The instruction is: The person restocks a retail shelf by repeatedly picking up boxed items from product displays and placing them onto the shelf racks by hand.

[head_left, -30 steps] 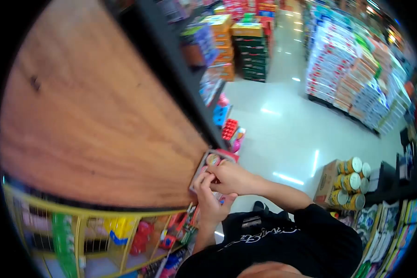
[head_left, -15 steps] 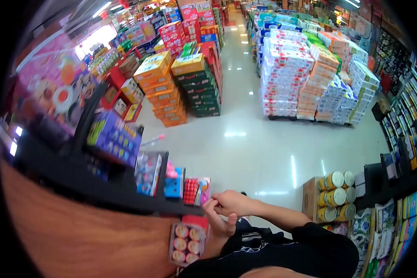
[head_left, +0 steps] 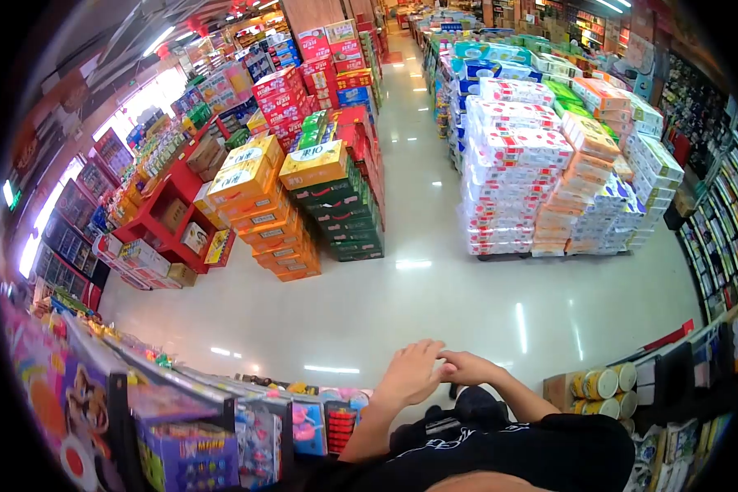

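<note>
Hands [head_left: 436, 371] touching, nr toy pkgs [head_left: 307, 426] & yellow-label cans [head_left: 603, 383].

The left hand [head_left: 412, 373] is reaching forward at chest level, its back facing up and its fingers lying close together and extended. The right hand [head_left: 467, 366] is meeting it from the other side, its fingers touching or just beside the left hand near the thumb. Both forearms are angling inward, the elbows bending close to the torso.
</note>
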Demonstrator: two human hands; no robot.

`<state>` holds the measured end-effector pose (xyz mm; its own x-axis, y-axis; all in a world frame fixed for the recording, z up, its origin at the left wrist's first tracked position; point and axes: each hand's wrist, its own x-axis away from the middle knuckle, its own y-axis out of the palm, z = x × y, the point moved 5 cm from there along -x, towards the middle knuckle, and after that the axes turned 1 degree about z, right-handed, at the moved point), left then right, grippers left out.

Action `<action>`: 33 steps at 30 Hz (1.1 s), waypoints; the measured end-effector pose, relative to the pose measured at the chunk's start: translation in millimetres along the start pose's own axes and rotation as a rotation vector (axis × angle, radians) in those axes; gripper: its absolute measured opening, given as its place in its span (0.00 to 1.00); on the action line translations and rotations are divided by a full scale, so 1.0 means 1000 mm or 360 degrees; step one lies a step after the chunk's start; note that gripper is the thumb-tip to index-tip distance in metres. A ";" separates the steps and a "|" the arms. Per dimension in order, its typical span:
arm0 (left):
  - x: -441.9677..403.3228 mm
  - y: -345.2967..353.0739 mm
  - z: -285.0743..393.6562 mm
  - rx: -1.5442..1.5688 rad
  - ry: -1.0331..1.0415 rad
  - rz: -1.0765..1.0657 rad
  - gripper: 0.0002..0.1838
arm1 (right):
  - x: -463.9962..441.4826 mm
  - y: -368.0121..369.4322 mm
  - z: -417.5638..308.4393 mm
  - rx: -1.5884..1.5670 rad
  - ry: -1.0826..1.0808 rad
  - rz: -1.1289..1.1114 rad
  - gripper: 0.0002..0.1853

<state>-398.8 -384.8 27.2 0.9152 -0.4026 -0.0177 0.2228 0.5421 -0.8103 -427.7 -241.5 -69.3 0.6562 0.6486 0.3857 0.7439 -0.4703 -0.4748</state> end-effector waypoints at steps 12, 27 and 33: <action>-0.281 -0.033 -0.135 -0.0386 -0.0653 -0.0558 0.37 | -0.223 -0.246 0.133 0.0748 0.0191 -0.0129 0.34; -0.513 -0.114 -0.341 0.0016 -0.0786 -0.0197 0.38 | -0.506 -0.450 0.033 0.0728 -0.0101 -0.0622 0.41; -0.610 -0.168 -0.469 0.0040 -0.1036 -0.0149 0.40 | -0.644 -0.520 0.022 0.0803 -0.0156 -0.0544 0.41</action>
<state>-1151.9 -576.5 -100.9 0.9059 0.0752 0.4167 0.3120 0.5467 -0.7770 -1239.6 -401.0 -88.5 0.3586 0.7760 0.5188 0.7426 0.0997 -0.6623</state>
